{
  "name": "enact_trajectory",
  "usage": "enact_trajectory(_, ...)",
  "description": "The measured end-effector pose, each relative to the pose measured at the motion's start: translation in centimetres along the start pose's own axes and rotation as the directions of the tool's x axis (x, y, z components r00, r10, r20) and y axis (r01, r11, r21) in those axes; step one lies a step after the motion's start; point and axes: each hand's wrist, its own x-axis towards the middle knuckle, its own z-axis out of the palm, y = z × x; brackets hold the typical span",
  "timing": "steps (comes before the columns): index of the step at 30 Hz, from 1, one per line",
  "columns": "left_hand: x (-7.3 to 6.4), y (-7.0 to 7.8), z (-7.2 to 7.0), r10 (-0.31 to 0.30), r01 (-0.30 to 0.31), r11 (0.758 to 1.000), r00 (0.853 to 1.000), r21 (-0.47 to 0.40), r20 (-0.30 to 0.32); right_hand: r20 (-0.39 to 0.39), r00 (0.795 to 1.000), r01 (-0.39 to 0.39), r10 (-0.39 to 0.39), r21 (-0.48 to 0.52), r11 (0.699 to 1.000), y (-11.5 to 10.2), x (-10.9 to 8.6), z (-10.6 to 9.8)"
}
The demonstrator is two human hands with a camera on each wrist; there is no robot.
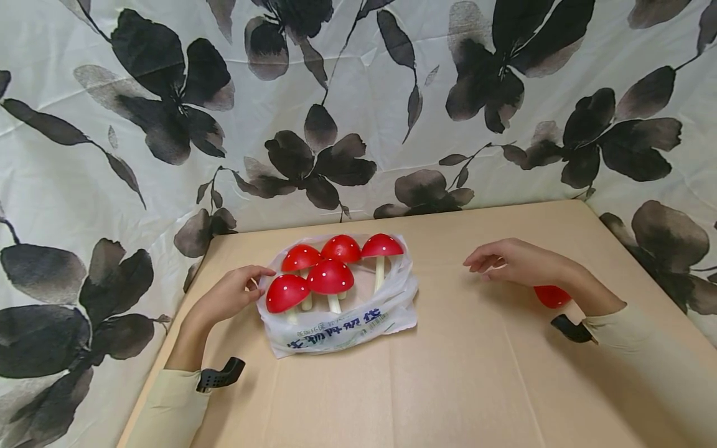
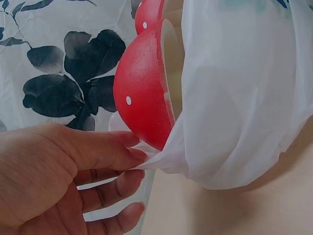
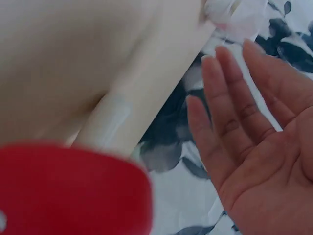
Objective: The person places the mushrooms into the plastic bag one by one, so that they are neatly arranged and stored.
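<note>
In the head view a white plastic bag [image 1: 350, 339] with blue print lies on the table, its mouth spread wide. Several toy mushrooms with white-dotted red caps [image 1: 330, 277] and pale stems stand in it. My left hand [image 1: 232, 292] pinches the bag's left edge between thumb and index finger; the left wrist view shows the pinched plastic beside a red cap [image 2: 142, 93]. Over the right side of the table, my right hand [image 1: 506, 261] holds nothing, fingers loosely extended. Another red mushroom [image 1: 551, 297] lies beneath my right wrist, partly hidden by it; its pale stem [image 3: 105, 122] shows in the right wrist view.
The tan table [image 1: 437, 386] ends at the back and sides against a white cloth [image 1: 392, 118] printed with dark flowers. A dark band [image 1: 221, 375] sits on my left wrist and a similar one [image 1: 572, 328] on my right.
</note>
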Motion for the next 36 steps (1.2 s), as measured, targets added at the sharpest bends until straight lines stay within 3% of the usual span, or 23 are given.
enact_trajectory(8,-0.1,0.0,0.0,0.003,-0.003,1.0,1.0,0.005,-0.001,-0.102,0.987,-0.141,0.124,-0.186,0.972,1.9,-0.8,-0.3)
enact_trajectory(16,0.0,0.1,0.0,0.005,-0.005,1.0,1.0,0.006,0.006,-0.13,0.971,-0.232,0.2,-0.314,0.921,3.7,-0.3,0.5)
enact_trajectory(20,0.1,0.1,-0.1,0.003,-0.003,1.0,1.0,0.003,0.007,-0.131,0.982,-0.177,0.139,-0.347,0.921,3.5,-0.1,0.8)
enact_trajectory(24,0.2,0.2,-0.1,-0.004,0.004,1.0,1.0,-0.002,0.011,-0.084,0.996,-0.044,0.013,-0.373,0.927,3.0,0.3,1.0)
enact_trajectory(30,0.2,0.0,0.0,-0.009,0.009,1.0,1.0,-0.003,0.012,-0.006,0.989,0.136,-0.151,-0.397,0.908,2.3,1.1,1.8)
enact_trajectory(36,0.1,-0.1,0.1,-0.008,0.008,1.0,1.0,-0.007,0.011,0.002,0.99,0.133,-0.144,-0.398,0.907,2.1,1.5,2.8)
